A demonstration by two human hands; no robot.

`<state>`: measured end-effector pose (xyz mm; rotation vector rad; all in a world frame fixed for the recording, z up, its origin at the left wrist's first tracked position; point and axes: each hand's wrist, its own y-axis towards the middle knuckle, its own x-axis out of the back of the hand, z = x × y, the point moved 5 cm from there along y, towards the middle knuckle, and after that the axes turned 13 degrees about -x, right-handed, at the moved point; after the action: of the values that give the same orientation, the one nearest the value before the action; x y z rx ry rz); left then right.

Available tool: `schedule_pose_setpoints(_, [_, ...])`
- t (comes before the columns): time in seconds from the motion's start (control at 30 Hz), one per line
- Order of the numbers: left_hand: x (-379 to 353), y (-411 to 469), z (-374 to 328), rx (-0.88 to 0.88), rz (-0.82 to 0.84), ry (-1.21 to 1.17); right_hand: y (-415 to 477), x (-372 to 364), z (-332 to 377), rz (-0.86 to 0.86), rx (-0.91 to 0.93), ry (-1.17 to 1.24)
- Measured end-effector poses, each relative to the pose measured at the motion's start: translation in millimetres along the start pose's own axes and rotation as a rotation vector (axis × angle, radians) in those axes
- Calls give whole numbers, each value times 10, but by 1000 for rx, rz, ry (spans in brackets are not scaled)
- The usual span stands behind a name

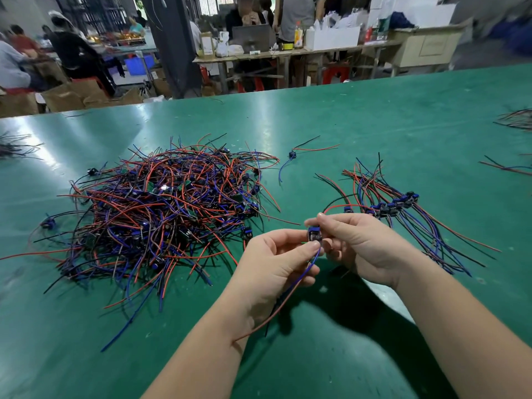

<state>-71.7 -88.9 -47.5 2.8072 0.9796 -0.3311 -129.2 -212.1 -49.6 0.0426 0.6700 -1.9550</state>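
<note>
Both hands hold one small blue component (314,234) above the green table (374,125). My left hand (276,263) pinches its lower end, and blue and red wires (290,292) trail from it down across my left wrist. My right hand (357,243) pinches its upper end between thumb and forefinger; another red wire arcs away from there to the right. A big tangled heap of the same wired components (161,214) lies to the left. A tidier row of them (403,208) lies to the right, their wires fanned out.
One single wired component (292,154) lies apart behind the hands. Small wire bundles sit at the table's right edge (515,119) and left edge (14,145). Beyond the table stand cluttered workbenches (288,53), cardboard boxes and several seated people.
</note>
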Motion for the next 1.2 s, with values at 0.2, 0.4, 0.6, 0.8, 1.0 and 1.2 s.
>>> schedule_pose_setpoints(0.2, [-68,2,52,39,-18,5,-10,14,13,30,16,-23])
schedule_pose_setpoints(0.4, [-95,-15,62,63,63,73,-51,225,180,-196,132,26])
schedule_pose_setpoints(0.6, [-233,-123,99,89,224,165,-167,547,357,-370,255,259])
schedule_pose_setpoints(0.8, [-166,-125,67,129,276,167,-182,640,373,-444,243,260])
schedule_pose_setpoints(1.0, [-113,-55,-47,86,164,-66,-62,471,285,-324,210,179])
schedule_pose_setpoints(1.2, [0,19,-157,36,-18,-424,-64,112,150,-114,268,-299])
